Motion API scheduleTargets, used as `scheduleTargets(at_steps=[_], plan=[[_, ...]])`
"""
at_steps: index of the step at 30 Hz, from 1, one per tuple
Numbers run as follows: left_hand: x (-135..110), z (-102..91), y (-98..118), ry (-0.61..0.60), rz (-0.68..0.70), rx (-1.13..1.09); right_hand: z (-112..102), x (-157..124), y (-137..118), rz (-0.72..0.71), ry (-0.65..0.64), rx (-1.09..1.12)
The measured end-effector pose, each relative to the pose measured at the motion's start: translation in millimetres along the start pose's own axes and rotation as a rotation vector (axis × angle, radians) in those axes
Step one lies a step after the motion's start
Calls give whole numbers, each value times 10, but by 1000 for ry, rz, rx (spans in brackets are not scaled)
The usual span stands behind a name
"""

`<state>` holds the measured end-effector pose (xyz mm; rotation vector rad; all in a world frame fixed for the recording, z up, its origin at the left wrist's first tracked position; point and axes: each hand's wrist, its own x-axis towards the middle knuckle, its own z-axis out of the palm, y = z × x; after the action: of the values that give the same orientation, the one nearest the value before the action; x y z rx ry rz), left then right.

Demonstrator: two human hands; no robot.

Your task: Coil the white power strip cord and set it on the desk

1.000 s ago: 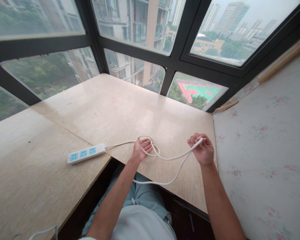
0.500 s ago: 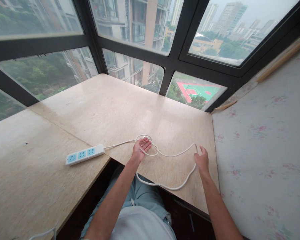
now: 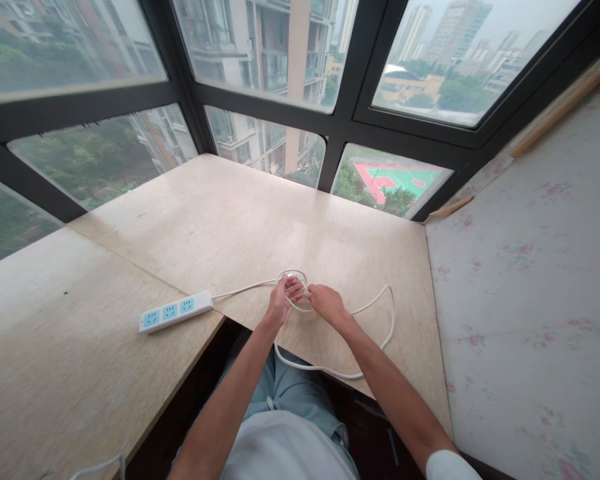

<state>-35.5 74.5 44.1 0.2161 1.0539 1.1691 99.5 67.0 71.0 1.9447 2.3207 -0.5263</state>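
A white power strip (image 3: 176,312) with blue socket faces lies on the ledge to the left. Its white cord (image 3: 245,289) runs right into small loops at my hands. My left hand (image 3: 282,299), palm turned up and fingers curled, holds the looped part; a small white piece, perhaps the plug, shows by its fingertips. My right hand (image 3: 327,304) is closed on the cord just right of the left fingers, nearly touching them. Beyond the right wrist, a wide slack bend of cord rests on the ledge and returns along its front edge.
The pale stone ledge (image 3: 170,207) meets dark-framed windows (image 3: 343,120) behind and a flower-papered wall (image 3: 520,333) at right. A seam crosses the ledge at left. Another white cable (image 3: 100,465) lies at the bottom left. My legs are below the front edge.
My right hand has moved left from the far bend of the cord to the loops beside my left hand. The left fingers have curled more. The view has shifted slightly.
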Motion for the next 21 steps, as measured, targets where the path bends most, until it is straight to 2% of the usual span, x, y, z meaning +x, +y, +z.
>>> scheduleTargets(at_steps=[2,4,8,11,14,17,21], plan=[[25,-38,14,34,5,36,-43,-22,67,-42,8,43],[52,-66,22,60,0,62,-132,-102,177,-106,74,167],[93,-90,29,97,-2,63,-378,-346,469,-227,248,583],[95,-103,50,97,13,91,-560,-524,720,-207,288,942],[58,-125,82,76,79,253,-673,-628,986,-121,431,1206],[-17,-175,91,37,154,503,-648,-643,1217,-37,505,1302],[-184,-301,29,12,259,778,-378,-624,1333,90,388,1320]])
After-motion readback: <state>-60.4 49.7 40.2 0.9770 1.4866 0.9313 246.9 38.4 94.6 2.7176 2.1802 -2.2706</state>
